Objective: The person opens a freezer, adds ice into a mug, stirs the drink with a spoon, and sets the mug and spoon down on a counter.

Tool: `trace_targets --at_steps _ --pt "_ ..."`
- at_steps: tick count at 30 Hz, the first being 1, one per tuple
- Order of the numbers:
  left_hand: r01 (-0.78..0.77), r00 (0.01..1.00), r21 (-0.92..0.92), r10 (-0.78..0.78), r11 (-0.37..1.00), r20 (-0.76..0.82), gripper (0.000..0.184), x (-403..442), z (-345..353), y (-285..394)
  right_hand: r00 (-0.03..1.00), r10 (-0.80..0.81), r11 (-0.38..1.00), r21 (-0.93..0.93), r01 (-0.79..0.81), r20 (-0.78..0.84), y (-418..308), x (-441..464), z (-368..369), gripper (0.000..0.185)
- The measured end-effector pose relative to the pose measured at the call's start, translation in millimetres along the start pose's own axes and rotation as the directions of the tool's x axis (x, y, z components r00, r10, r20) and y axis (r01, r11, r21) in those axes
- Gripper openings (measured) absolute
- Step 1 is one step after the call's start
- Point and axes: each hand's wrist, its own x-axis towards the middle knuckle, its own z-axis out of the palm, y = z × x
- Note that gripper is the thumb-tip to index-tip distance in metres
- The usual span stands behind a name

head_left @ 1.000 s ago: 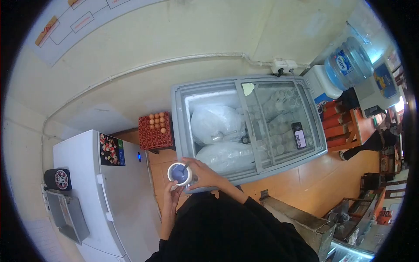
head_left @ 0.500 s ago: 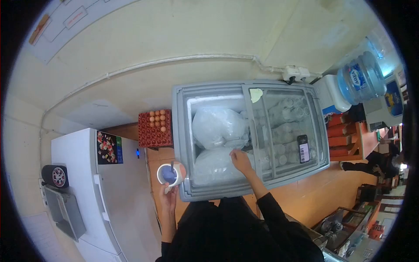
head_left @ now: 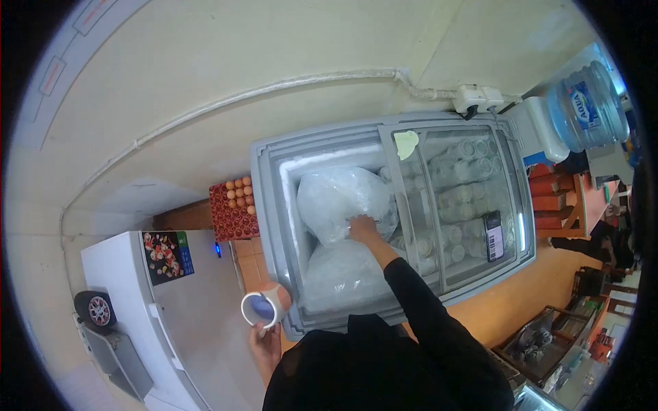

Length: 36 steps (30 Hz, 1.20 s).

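1. A mug [head_left: 267,305] with purple contents is tilting beside the near left corner of the chest freezer [head_left: 269,226]; whether they are touching is hard to tell.
2. The left hand [head_left: 266,342] is gripping the mug from its near side, fingers closing on it.
3. The right hand [head_left: 363,229] is lying inside the freezer's open half, its fingers curling at the gathered part of the upper plastic bag [head_left: 339,195]; I cannot tell whether they are pinching it.
4. A lower plastic bag [head_left: 343,277] is resting just beside that one.
5. A phone [head_left: 494,236] is lying on the sliding glass lid [head_left: 452,268], above rows of glasses.
6. Eggs [head_left: 240,194] are sitting in a red tray [head_left: 233,227] left of the freezer.
7. A white refrigerator [head_left: 205,308] is standing farther left.
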Motion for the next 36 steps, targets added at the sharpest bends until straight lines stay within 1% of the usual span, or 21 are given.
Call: trace_targets --at_steps 2,3,5,6,8,9,11,12,13,15,17,18,20,21,23,25,27,29,30,32,36 --pt "-0.015 0.999 -0.047 0.013 0.999 -0.04 0.043 -2 1 -1 0.993 0.048 0.99 -0.123 -0.062 -0.108 -6 -4 5 0.037" --pt "-0.006 0.999 -0.038 0.005 0.999 -0.043 0.043 -4 4 0 0.993 0.057 0.991 -0.118 -0.069 -0.1 -6 -7 6 0.037" --pt "0.005 0.998 -0.082 -0.011 0.997 -0.064 0.044 -6 8 1 0.98 -0.026 0.985 -0.17 -0.008 -0.197 -6 -13 4 0.035" --pt "0.01 0.998 -0.078 -0.015 0.997 -0.061 0.044 -2 3 0 0.98 -0.02 0.986 -0.168 -0.014 -0.198 -10 -15 -6 0.035" --pt "0.058 0.993 -0.18 -0.076 0.982 -0.092 0.045 7 -18 -5 0.996 0.074 0.996 -0.061 -0.071 0.051 -19 -13 -32 0.057" --pt "0.064 0.993 -0.176 -0.08 0.982 -0.09 0.045 8 -24 -5 0.995 0.081 0.995 -0.059 -0.077 0.052 -21 -9 -32 0.057" --pt "0.098 0.979 -0.154 -0.123 0.983 -0.165 0.047 11 -36 -6 0.967 0.255 0.959 0.127 -0.252 -0.009 -22 -5 -30 0.036" --pt "0.104 0.978 -0.149 -0.128 0.983 -0.166 0.047 8 -30 -5 0.965 0.262 0.957 0.128 -0.259 -0.005 -20 -4 -25 0.036" --pt "0.08 0.978 -0.116 -0.101 0.99 -0.183 0.047 3 -18 -3 0.948 0.303 0.948 0.133 -0.289 -0.1 -19 -4 -25 0.045" --pt "0.059 0.978 -0.08 -0.074 0.995 -0.197 0.048 2 -13 -1 0.918 0.346 0.936 0.143 -0.322 -0.193 -20 -5 -33 0.056" --pt "0.031 0.991 -0.089 -0.043 0.996 -0.13 0.048 5 -19 -2 0.848 0.527 0.832 0.166 -0.529 0.063 -38 -28 -95 0.075" --pt "0.035 0.99 -0.089 -0.047 0.995 -0.13 0.048 2 -13 0 0.846 0.53 0.83 0.164 -0.532 0.064 -35 -29 -93 0.075" --pt "-0.014 0.992 0.014 0.015 1.0 -0.126 0.048 -3 1 3 0.821 0.472 0.88 0.23 -0.416 -0.32 -26 -31 -92 0.094" --pt "-0.012 0.992 0.01 0.013 1.0 -0.128 0.048 -1 -1 2 0.822 0.47 0.881 0.225 -0.416 -0.321 -25 -35 -100 0.094" --pt "-0.009 0.998 -0.051 0.006 0.999 -0.056 0.049 4 -6 2 0.804 0.384 0.922 0.236 -0.307 -0.454 -26 -46 -131 0.091" --pt "-0.02 0.999 -0.047 0.018 0.999 -0.048 0.049 1 0 3 0.797 0.35 0.937 0.196 -0.29 -0.493 -22 -45 -141 0.087" --pt "-0.036 0.999 -0.042 0.035 0.998 -0.036 0.05 2 -2 3 0.787 0.313 0.95 0.159 -0.27 -0.532 -21 -43 -140 0.083" --pt "-0.006 0.996 -0.057 0.0 0.998 -0.092 0.05 4 -10 2 0.779 0.313 0.948 0.136 -0.287 -0.543 -19 -38 -123 0.071" --pt "-0.005 0.996 -0.054 0.0 0.999 -0.093 0.05 3 -8 3 0.779 0.316 0.948 0.138 -0.288 -0.542 -18 -34 -113 0.071" --pt "0.001 0.997 -0.027 -0.003 1.0 -0.081 0.051 0 -1 6 0.736 0.501 0.865 0.247 -0.436 -0.455 -14 -23 -91 0.062" --pt "0.052 0.994 -0.101 -0.061 0.993 -0.086 0.053 13 -25 5 0.696 0.562 0.821 0.2 -0.535 -0.447 6 -9 -60 0.056"
